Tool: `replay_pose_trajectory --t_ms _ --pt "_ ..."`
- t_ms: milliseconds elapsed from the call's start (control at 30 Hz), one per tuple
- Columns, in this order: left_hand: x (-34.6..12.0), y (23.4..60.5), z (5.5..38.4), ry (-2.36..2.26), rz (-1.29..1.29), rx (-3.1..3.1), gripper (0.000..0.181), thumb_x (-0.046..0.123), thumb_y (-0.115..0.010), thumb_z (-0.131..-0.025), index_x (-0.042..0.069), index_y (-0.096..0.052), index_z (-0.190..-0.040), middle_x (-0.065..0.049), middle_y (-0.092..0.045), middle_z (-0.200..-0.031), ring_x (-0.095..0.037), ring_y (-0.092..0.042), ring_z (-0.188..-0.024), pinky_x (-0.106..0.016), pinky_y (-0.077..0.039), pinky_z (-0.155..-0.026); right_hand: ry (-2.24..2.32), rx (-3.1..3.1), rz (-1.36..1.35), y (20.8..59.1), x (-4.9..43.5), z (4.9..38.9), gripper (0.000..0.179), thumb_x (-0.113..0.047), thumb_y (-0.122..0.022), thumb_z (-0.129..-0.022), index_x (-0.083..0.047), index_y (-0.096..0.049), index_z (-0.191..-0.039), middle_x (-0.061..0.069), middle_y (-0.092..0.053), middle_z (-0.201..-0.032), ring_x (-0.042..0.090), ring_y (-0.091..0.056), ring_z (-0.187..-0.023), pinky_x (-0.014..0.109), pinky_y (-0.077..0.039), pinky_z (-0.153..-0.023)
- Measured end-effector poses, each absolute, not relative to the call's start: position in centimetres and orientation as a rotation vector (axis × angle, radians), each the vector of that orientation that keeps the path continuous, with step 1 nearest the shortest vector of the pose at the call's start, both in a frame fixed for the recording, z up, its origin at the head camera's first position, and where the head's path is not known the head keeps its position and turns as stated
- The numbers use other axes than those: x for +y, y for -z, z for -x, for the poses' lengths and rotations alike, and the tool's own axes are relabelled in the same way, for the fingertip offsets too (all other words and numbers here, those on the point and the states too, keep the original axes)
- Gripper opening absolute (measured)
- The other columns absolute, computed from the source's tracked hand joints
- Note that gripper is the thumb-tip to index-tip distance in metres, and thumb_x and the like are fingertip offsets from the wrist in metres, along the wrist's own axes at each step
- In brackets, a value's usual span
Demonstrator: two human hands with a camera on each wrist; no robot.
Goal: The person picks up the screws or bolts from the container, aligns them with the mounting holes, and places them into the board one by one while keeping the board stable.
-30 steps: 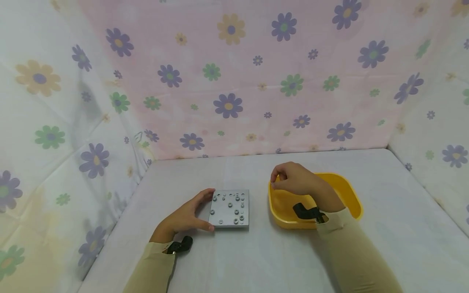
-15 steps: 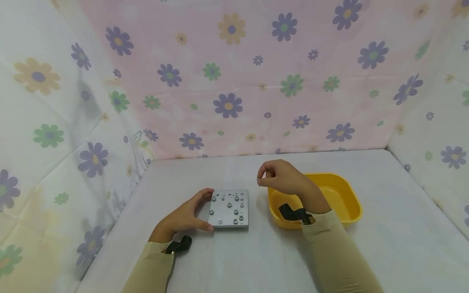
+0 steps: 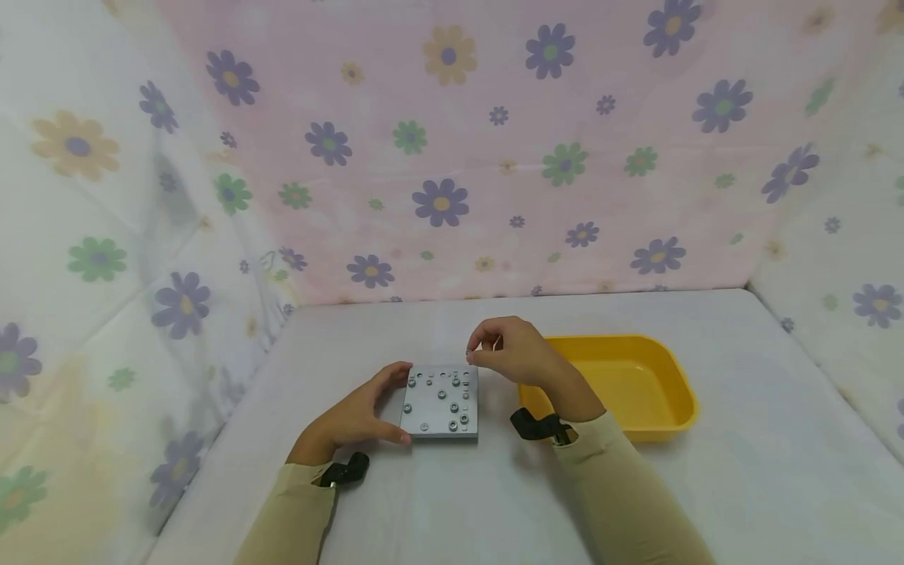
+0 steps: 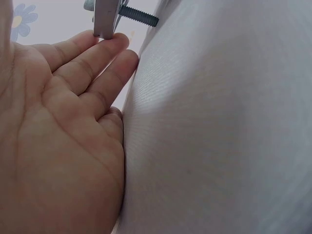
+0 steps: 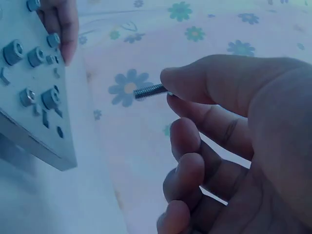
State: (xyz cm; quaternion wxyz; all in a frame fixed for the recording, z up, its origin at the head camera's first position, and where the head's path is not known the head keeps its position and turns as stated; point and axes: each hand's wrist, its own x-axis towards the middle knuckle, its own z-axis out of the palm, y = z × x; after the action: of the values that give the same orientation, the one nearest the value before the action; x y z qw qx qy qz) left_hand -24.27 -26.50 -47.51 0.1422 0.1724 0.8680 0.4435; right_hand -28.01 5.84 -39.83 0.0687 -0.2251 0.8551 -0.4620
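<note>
A square silver metal plate (image 3: 431,412) with several hex-socket bolts and some bare holes stands in the middle of the table. My left hand (image 3: 353,414) holds it by its left side, thumb at the near corner and index finger at the far one. In the left wrist view, straight fingertips touch the edge of the plate (image 4: 104,19), and a threaded bolt shank (image 4: 140,15) sticks out beneath it. Between thumb and index finger, my right hand (image 3: 526,357) pinches a small threaded bolt (image 5: 148,91) near the plate's far right corner; its head is hidden by the fingers.
A yellow plastic tray (image 3: 678,377) stands to the right, partly behind my right forearm. White cloth covers the table (image 3: 459,502). Flowered fabric (image 3: 494,259) hangs at the back and on both sides.
My right hand has moved left from over the yellow tray to the plate's far right corner, carrying the bolt. The left hand and the plate have stayed in place.
</note>
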Motion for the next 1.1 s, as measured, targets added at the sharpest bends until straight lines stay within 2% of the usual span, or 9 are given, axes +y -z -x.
replay_pose_trajectory --t_ms 67,200,300,367,767,1100 --pt "-26.5 47.5 24.3 -1.281 -0.494 2.508 0.123 0.034 -0.101 -0.061 0.023 -0.030 -0.161 0.001 -0.044 -0.161 -0.027 -0.034 -0.154 -0.062 -0.008 -0.127 1.385 2.584 0.663 40.1 5.4 28.0 0.005 -0.029 -0.078 -0.092 -0.027 -0.073 -0.092 0.001 -0.062 -0.088 0.023 -0.055 -0.074 0.032 -0.046 -0.060" --pt "-26.6 47.5 24.4 -1.280 -0.497 2.507 0.122 0.036 -0.100 -0.061 0.024 -0.030 -0.161 0.001 -0.045 -0.160 -0.027 -0.034 -0.154 -0.063 -0.007 -0.127 1.351 2.636 0.605 40.6 4.7 28.0 0.005 -0.031 -0.078 -0.092 -0.030 -0.073 -0.090 -0.005 -0.066 -0.102 0.023 -0.058 -0.097 0.037 -0.053 -0.081" --pt "-26.7 47.5 24.5 -1.285 -0.495 2.505 0.122 0.036 -0.100 -0.061 0.024 -0.030 -0.161 0.001 -0.045 -0.160 -0.028 -0.034 -0.154 -0.064 -0.007 -0.127 1.337 2.673 0.568 40.8 4.4 28.0 0.004 -0.032 -0.078 -0.092 -0.030 -0.074 -0.091 -0.007 -0.066 -0.112 0.026 -0.058 -0.113 0.043 -0.051 -0.097" --pt "-26.6 47.5 24.5 -1.290 -0.492 2.502 0.122 0.036 -0.101 -0.061 0.024 -0.030 -0.161 0.000 -0.045 -0.160 -0.028 -0.034 -0.154 -0.064 -0.006 -0.127 1.334 2.692 0.533 41.0 4.2 27.9 0.004 -0.032 -0.078 -0.092 -0.030 -0.075 -0.091 -0.006 -0.066 -0.116 0.029 -0.058 -0.119 0.048 -0.050 -0.102" --pt "-26.5 47.3 24.3 -1.264 -0.482 2.508 0.123 0.036 -0.100 -0.062 0.022 -0.029 -0.162 -0.001 -0.044 -0.161 -0.028 -0.034 -0.154 -0.063 -0.008 -0.127 1.147 2.827 0.364 41.8 2.5 27.6 0.007 -0.034 -0.081 -0.089 -0.038 -0.076 -0.086 -0.001 -0.066 -0.129 0.028 -0.054 -0.123 0.050 -0.048 -0.105" --pt "-26.5 47.1 24.3 -1.267 -0.486 2.498 0.124 0.035 -0.100 -0.062 0.022 -0.028 -0.162 -0.001 -0.043 -0.162 -0.028 -0.032 -0.155 -0.061 -0.007 -0.128 0.958 2.951 0.288 42.4 1.6 27.3 0.008 -0.038 -0.083 -0.087 -0.041 -0.077 -0.084 0.002 -0.068 -0.123 0.027 -0.051 -0.115 0.046 -0.046 -0.102"
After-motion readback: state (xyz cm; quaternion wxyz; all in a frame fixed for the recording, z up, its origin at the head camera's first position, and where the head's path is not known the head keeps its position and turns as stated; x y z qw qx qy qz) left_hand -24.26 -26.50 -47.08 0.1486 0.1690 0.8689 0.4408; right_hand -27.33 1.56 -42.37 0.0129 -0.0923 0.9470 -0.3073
